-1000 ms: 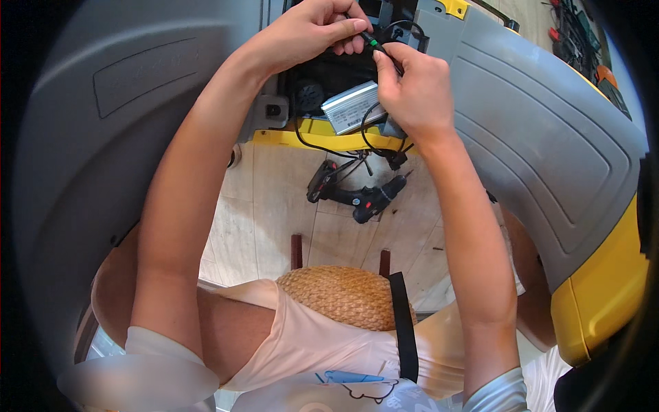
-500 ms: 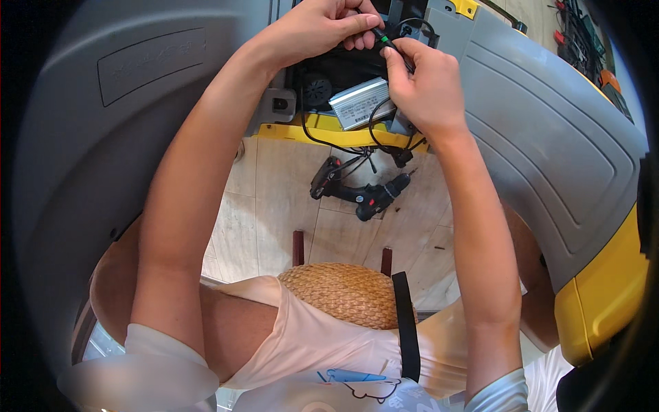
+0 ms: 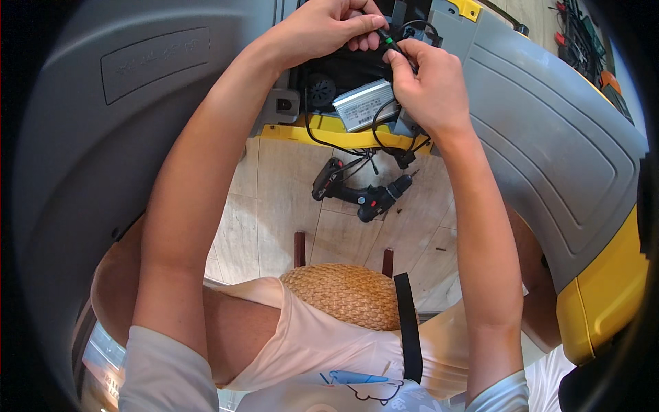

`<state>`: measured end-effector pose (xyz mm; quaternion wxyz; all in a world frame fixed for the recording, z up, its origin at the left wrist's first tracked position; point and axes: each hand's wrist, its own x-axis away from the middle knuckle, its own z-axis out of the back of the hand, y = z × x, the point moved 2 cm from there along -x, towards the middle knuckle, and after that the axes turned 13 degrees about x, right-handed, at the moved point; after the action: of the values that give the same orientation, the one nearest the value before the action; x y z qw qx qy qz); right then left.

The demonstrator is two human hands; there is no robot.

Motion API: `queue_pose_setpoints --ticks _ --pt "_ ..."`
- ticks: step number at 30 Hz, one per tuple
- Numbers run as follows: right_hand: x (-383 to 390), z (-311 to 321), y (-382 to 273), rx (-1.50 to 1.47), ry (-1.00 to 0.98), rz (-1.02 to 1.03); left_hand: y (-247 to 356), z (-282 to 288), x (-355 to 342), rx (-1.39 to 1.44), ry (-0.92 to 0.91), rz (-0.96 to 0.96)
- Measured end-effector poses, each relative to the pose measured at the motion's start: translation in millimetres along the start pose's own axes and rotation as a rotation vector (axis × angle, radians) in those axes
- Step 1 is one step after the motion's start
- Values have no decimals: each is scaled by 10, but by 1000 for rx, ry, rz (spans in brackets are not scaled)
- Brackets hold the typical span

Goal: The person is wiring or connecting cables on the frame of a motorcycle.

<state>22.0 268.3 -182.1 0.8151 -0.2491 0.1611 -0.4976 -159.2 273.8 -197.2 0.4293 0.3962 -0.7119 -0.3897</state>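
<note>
A black cable connector with a green band [image 3: 389, 41] runs between my two hands at the top of the view. My left hand [image 3: 347, 26] pinches its upper left end between thumb and fingers. On the lower right side, my right hand [image 3: 431, 82] closes round the other end, its thumb and forefinger near the green band. Just below lies a silver ribbed metal box [image 3: 364, 105] with a white label, inside the opening of a grey and yellow machine. Black cables [image 3: 379, 130] loop out of the opening beside the box. Whether the connector's halves are fully joined cannot be seen.
A black cordless drill [image 3: 367, 196] lies on the wood-look floor below the opening. Grey machine panels rise at left [image 3: 89, 172] and right [image 3: 549, 137]. A yellow edge strip [image 3: 322, 135] borders the opening. A woven stool seat [image 3: 343, 292] is beneath me. Tools [image 3: 583, 41] lie at the far right.
The view has shifted slightly, so everything sits a little further right. Both hands keep their grip on the connector, with hardly any visible movement between them.
</note>
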Motion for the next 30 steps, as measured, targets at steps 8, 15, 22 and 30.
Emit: queue_pose_setpoints --ticks 8,15,22,30 --pt "-1 17 -41 17 -6 -24 -14 14 2 -10 17 5" --pt "1 0 -47 63 52 16 -31 -1 -13 -16 27 -11" --pt "1 -15 -65 76 41 30 -91 80 26 -368 -20 -83" --pt "18 -78 -56 92 85 -15 -106 32 13 -300 -31 -110"
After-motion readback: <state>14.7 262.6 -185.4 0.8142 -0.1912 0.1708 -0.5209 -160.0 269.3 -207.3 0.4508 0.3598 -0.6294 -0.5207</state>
